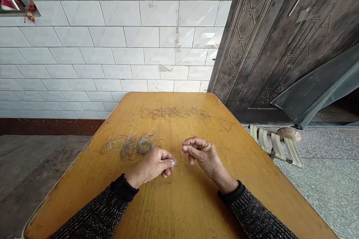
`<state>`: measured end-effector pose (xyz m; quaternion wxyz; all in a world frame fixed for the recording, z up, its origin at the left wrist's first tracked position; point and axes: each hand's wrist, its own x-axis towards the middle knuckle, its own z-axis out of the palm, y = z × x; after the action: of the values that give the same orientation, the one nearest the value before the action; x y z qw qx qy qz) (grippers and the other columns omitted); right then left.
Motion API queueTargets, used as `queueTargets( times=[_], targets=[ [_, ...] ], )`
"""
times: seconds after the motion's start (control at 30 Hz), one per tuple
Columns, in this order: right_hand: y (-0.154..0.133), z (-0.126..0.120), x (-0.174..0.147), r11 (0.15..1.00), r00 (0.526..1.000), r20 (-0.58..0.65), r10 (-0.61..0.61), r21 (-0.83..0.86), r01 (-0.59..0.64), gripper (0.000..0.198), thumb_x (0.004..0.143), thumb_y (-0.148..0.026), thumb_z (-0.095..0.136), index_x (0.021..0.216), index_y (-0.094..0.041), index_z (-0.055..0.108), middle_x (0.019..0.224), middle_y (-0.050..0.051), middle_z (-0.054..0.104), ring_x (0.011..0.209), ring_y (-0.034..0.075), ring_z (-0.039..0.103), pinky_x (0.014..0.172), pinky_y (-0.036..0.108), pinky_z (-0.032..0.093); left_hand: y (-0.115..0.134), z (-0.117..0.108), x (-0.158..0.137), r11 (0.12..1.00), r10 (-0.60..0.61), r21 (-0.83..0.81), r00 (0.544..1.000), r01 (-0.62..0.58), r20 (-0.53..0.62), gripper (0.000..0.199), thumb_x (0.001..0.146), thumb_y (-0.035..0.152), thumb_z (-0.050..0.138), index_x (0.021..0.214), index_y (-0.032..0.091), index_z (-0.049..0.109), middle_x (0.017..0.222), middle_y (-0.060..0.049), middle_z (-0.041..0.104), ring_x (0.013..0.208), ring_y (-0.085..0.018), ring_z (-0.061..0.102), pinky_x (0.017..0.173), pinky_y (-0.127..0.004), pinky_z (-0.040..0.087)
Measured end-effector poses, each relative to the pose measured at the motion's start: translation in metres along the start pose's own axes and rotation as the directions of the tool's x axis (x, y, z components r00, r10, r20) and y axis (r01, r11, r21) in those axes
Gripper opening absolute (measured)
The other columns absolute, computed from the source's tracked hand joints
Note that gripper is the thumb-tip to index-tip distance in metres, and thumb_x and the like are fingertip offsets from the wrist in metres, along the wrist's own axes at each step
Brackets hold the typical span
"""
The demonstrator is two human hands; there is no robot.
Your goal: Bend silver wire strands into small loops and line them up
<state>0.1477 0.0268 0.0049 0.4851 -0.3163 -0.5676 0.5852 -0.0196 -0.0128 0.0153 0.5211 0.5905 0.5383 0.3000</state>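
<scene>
Over the middle of the wooden table (168, 209) my left hand (155, 165) pinches a thin wire (182, 170), whose fine curve barely shows below the fingertips. My right hand (200, 154) faces it from the right, thumb and forefinger closed together; the wire seems to run to them, but it is too thin to follow. Just beyond my left hand lies a tangle of loose wire coils (130, 145), with a tighter grey coil (144, 145) at its right end. Farther back, several small wire rings (175, 111) are laid in a row across the table.
A reddish bent wire or thread (226, 124) lies toward the table's right edge. White wall tiles (143, 56) rise behind the table. To the right are a dark carved door (252, 44), a grey-green curtain (319, 86), a striped folding stool (276, 145) and a pale ball (288, 133).
</scene>
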Motion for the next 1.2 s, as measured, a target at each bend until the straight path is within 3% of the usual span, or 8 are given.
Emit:
queueTargets(
  times=[0.23,0.4,0.53,0.8,1.07,1.2],
  targets=[
    [-0.007,-0.005,-0.005,1.000,0.993,0.116,0.014,0.010,-0.016,0.019,0.071,-0.034,0.064,0.077,-0.016,0.067,0.069,0.003,0.068,0.054,0.011,0.063,0.051,0.021,0.048,0.000,0.002,-0.002,0.996,-0.027,-0.082,0.997,0.033,0.074,0.019,0.068,0.031,0.056,0.063,0.012,0.055,0.053,0.002,0.053,0.041,-0.007,0.047,0.042,-0.020,0.039],
    [-0.006,-0.004,-0.003,0.996,0.990,0.108,0.088,0.017,-0.090,0.022,0.067,-0.035,0.067,0.073,-0.014,0.064,0.056,0.001,0.065,0.041,0.009,0.057,0.042,0.019,0.044,0.001,0.000,-0.002,1.000,-0.012,0.021,0.998,0.011,0.054,0.020,0.069,0.031,0.055,0.062,0.013,0.056,0.052,0.002,0.054,0.040,-0.007,0.048,0.042,-0.020,0.039],
    [-0.004,-0.001,-0.002,0.992,0.989,0.072,0.128,-0.002,-0.128,0.025,0.064,-0.036,0.068,0.076,-0.014,0.063,0.048,-0.001,0.062,0.029,0.005,0.046,0.032,0.016,0.034,0.000,0.000,-0.003,0.994,-0.007,0.109,0.999,0.001,0.051,0.018,0.069,0.030,0.054,0.065,0.013,0.058,0.051,0.002,0.054,0.042,-0.008,0.050,0.042,-0.020,0.039],
    [-0.005,0.005,-0.006,0.999,0.998,-0.051,-0.032,-0.022,0.031,0.025,0.070,-0.036,0.062,0.083,-0.015,0.065,0.050,-0.002,0.060,0.032,0.005,0.044,0.035,0.018,0.034,0.004,0.000,-0.006,0.994,0.003,0.106,0.997,-0.011,0.073,0.018,0.071,0.030,0.052,0.068,0.013,0.057,0.053,0.002,0.054,0.042,-0.009,0.050,0.043,-0.021,0.039],
    [-0.003,0.006,-0.006,0.983,0.988,0.078,0.137,-0.133,-0.125,0.033,0.069,-0.043,0.060,0.081,-0.012,0.066,0.042,-0.004,0.056,0.027,0.004,0.038,0.030,0.016,0.028,0.001,-0.003,-0.005,0.981,-0.041,0.191,0.993,0.019,0.111,0.015,0.068,0.027,0.053,0.063,0.013,0.059,0.054,0.001,0.056,0.044,-0.009,0.052,0.043,-0.019,0.039],
    [-0.003,0.005,-0.004,0.994,0.993,0.067,0.095,-0.062,-0.091,0.031,0.071,-0.042,0.060,0.085,-0.014,0.061,0.046,-0.004,0.058,0.030,0.004,0.042,0.033,0.016,0.032,-0.005,0.002,-0.003,0.984,-0.049,0.175,0.987,0.022,0.151,0.017,0.068,0.028,0.053,0.062,0.014,0.059,0.052,0.000,0.055,0.044,-0.010,0.051,0.042,-0.020,0.039]
  ],
)
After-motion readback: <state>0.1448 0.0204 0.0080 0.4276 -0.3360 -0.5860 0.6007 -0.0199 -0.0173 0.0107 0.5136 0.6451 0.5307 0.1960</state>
